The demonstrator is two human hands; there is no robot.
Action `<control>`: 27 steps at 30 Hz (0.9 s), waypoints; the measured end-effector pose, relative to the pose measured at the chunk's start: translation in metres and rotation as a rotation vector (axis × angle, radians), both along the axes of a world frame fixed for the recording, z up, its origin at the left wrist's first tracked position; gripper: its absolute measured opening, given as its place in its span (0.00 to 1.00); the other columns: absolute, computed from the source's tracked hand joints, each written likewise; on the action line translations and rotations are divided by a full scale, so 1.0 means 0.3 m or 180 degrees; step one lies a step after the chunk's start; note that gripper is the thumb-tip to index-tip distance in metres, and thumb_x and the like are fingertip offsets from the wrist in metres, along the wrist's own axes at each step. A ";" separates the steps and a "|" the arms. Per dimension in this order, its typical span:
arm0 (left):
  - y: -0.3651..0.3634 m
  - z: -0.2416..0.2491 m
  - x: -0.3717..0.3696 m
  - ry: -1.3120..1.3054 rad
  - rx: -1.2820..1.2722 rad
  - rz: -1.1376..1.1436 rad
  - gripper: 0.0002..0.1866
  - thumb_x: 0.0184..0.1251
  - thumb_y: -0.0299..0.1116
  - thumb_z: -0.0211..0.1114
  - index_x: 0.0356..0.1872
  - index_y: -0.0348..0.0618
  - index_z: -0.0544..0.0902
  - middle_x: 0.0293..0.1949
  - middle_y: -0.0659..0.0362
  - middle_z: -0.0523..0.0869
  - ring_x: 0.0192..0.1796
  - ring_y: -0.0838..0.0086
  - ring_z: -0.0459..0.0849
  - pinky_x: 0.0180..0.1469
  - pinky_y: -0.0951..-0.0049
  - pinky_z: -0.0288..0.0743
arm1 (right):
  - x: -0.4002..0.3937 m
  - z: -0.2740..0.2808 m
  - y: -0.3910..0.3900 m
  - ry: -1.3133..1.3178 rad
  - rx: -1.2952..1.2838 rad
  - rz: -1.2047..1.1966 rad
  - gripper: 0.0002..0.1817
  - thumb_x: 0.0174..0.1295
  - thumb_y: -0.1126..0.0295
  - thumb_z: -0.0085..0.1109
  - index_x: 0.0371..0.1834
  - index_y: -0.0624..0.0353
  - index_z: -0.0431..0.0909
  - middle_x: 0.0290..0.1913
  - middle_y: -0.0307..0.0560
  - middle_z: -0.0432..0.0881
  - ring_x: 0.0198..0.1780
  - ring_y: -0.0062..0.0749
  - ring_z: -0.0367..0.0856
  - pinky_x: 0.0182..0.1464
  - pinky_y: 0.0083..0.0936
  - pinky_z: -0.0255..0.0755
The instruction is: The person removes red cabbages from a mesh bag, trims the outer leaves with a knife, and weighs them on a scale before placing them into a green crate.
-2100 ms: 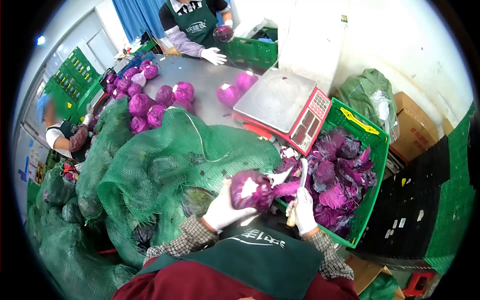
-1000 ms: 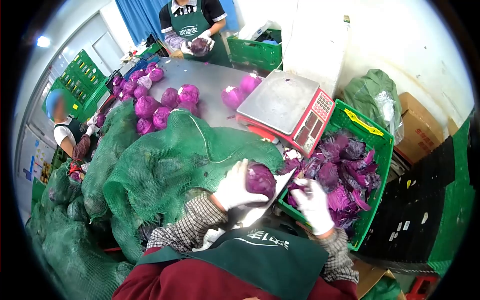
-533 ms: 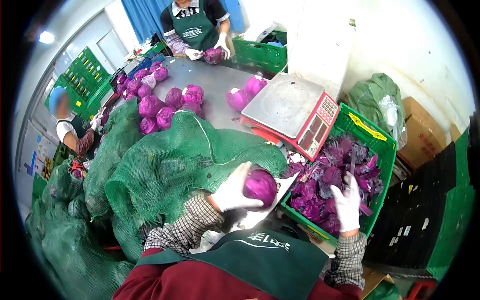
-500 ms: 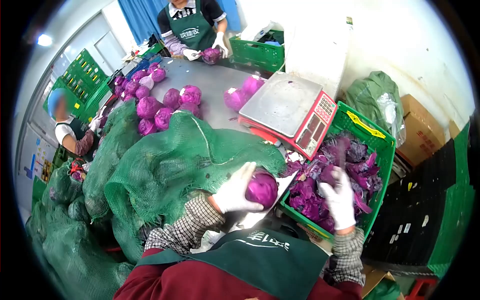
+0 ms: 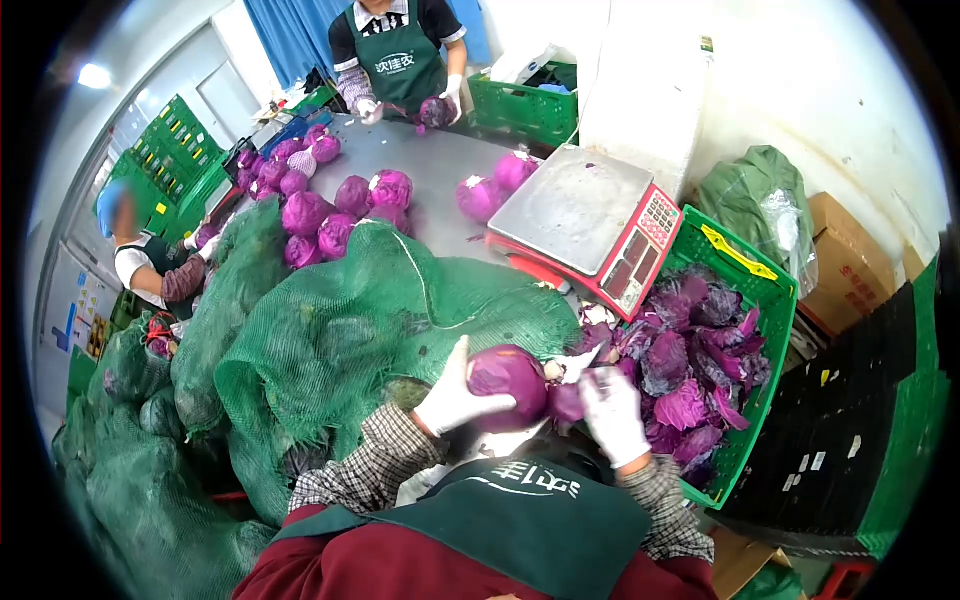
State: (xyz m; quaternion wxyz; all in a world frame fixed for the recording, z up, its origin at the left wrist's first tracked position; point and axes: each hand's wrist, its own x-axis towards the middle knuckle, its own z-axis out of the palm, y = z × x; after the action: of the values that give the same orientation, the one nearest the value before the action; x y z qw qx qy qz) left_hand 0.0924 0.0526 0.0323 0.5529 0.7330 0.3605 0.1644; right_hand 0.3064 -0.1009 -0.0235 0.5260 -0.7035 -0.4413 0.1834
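My left hand (image 5: 455,398), in a white glove, is wrapped round the side of a red cabbage (image 5: 508,388) in front of my apron. On the cabbage's other side my gloved right hand (image 5: 613,415) is closed on a knife (image 5: 578,366), whose pale blade points toward the cabbage's cut stem end. A purple outer leaf (image 5: 567,402) shows between the cabbage and my right fingers. Just right of that hand, loose red cabbage leaves (image 5: 690,370) fill a green crate (image 5: 770,330).
A green mesh sack (image 5: 320,330) lies left of my hands. Beyond it, a red scale (image 5: 585,215) and several red cabbages (image 5: 310,212) stand on the metal table (image 5: 440,170). One co-worker (image 5: 400,60) handles a cabbage across the table; another person (image 5: 150,260) works at left.
My right hand has moved left from over the leaf crate to the cabbage, bringing the knife to its stem end. My left hand has shifted slightly left with the cabbage, which is turned.
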 end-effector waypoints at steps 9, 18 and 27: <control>0.005 0.013 0.061 0.0598 0.1330 -0.0435 0.62 0.40 0.62 0.77 0.69 0.26 0.58 0.64 0.34 0.67 0.66 0.48 0.69 0.70 0.58 0.62 | 0.220 0.182 -0.183 -0.0025 -0.0130 -0.1012 0.21 0.69 0.71 0.54 0.62 0.69 0.70 0.58 0.60 0.77 0.59 0.41 0.77 0.63 0.32 0.68; -0.137 0.127 0.156 0.1420 0.2581 -0.1092 0.70 0.32 0.67 0.76 0.70 0.24 0.53 0.66 0.32 0.63 0.63 0.42 0.68 0.67 0.52 0.62 | -0.081 0.138 -0.095 -0.0967 0.0041 0.0824 0.26 0.66 0.76 0.48 0.67 0.74 0.59 0.66 0.71 0.65 0.67 0.56 0.68 0.64 0.45 0.67; -0.171 0.064 0.164 0.1608 0.2786 -0.1067 0.66 0.35 0.72 0.70 0.65 0.21 0.60 0.60 0.35 0.70 0.61 0.43 0.69 0.68 0.56 0.61 | -0.066 0.124 -0.124 -0.1421 0.0264 0.0993 0.25 0.61 0.80 0.49 0.61 0.79 0.60 0.67 0.78 0.60 0.67 0.69 0.64 0.68 0.51 0.63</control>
State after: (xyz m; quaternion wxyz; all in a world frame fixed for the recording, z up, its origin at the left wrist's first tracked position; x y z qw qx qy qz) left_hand 0.1416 0.0013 0.0515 0.1100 0.9595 0.2580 0.0272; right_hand 0.2865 -0.1380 0.0136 0.4094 -0.6280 -0.6564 0.0844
